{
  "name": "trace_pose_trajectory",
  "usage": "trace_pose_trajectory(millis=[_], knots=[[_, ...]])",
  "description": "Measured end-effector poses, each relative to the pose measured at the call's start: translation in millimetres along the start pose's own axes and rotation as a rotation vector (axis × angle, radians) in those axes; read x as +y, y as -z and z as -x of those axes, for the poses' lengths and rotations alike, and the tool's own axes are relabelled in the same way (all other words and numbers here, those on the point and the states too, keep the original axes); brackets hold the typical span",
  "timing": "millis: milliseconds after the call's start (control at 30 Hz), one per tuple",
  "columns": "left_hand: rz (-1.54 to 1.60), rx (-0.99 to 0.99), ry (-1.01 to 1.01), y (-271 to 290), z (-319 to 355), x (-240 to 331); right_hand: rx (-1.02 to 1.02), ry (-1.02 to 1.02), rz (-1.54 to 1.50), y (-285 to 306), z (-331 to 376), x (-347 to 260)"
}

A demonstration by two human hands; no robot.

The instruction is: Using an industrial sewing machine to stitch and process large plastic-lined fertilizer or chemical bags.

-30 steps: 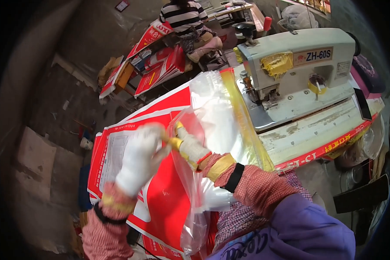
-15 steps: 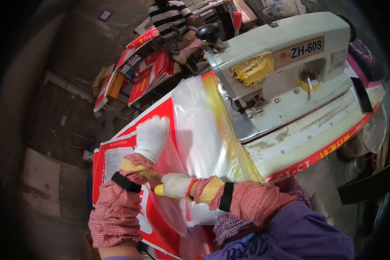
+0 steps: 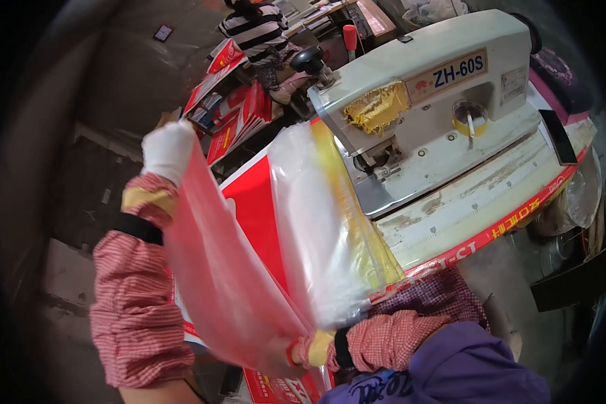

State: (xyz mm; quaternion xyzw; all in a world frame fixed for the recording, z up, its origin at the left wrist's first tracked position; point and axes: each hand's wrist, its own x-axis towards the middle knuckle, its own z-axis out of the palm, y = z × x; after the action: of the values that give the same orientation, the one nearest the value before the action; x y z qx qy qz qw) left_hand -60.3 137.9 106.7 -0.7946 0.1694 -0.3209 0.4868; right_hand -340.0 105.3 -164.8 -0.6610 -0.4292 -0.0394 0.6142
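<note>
A thin, see-through plastic film [image 3: 229,283], tinged red, is drawn up in a long slanting sheet on the left side. Its upper edge is gripped in my left hand [image 3: 167,153], closed in a white glove and raised past the work surface's left side. My right hand [image 3: 279,355] is low down at the film's bottom end; the film veils it and its fingers are hidden. Under the film lies a red and white printed sack [image 3: 254,205]. To its right rests a pile of clear plastic bags [image 3: 316,222] with a yellow strip [image 3: 360,232] along the machine side.
A grey industrial sewing machine [image 3: 438,101] stands on a worn white bed [image 3: 451,209] at right. A flat black object [image 3: 557,138] lies on that bed. Farther back, a person in a striped top [image 3: 257,32] sits by stacked red printed sacks [image 3: 246,121].
My left hand has moved left and up, lifting the film into a taut sheet. My right hand has dropped lower and is now behind the film.
</note>
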Motion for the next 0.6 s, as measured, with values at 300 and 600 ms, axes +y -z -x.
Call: trace_pose_trajectory(millis=[300, 600], knots=[[0.088, -0.233, -0.02, 91, -10, -25, 0.031, -0.438, 0.087, 164, 46, -11], [0.128, -0.281, -0.031, 92, -21, 14, 0.717, -0.479, 0.66, 226, 68, -35]])
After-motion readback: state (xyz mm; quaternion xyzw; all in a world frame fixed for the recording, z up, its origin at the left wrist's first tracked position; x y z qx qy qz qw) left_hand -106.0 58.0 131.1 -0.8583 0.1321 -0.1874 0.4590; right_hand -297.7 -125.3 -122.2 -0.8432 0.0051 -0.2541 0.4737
